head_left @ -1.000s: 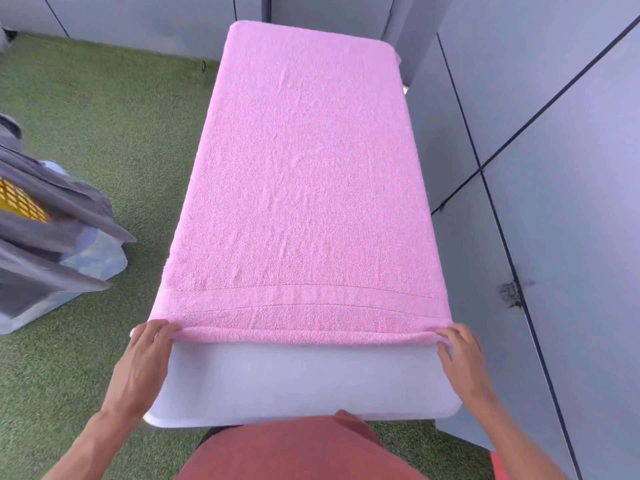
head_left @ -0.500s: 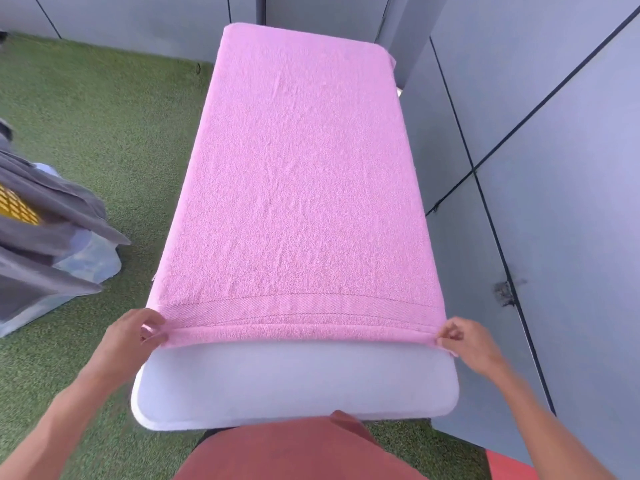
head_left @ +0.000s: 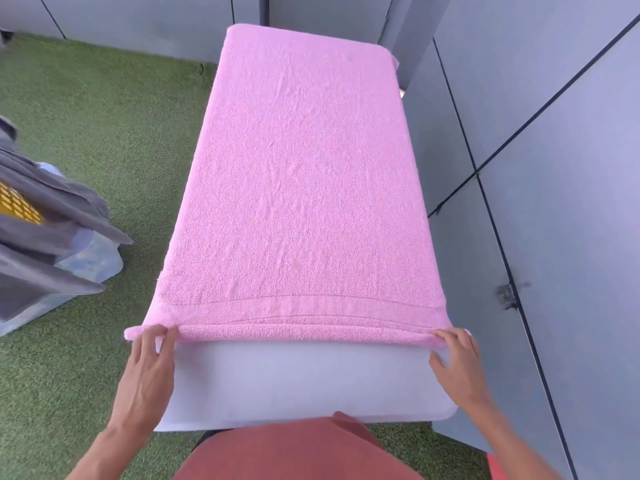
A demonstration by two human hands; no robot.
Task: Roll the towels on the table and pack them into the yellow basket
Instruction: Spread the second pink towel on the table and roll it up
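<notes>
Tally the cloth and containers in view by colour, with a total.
Pink: 1, the pink towel spread on the white table, near edge under both hands (left hand, right hand).
Grey: 1, the grey cloth pile on the grass; separate pieces cannot be told.
Yellow: 1, the yellow basket, mostly covered.
Total: 3

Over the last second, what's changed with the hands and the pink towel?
Little. Both hands kept the towel's near edge, the left hand at its left corner and the right hand at its right corner; the edge of the pink towel now looks turned over into a slightly fuller first roll. The rest of the towel stayed flat on the white table, and the yellow basket under grey cloths stayed put.
</notes>
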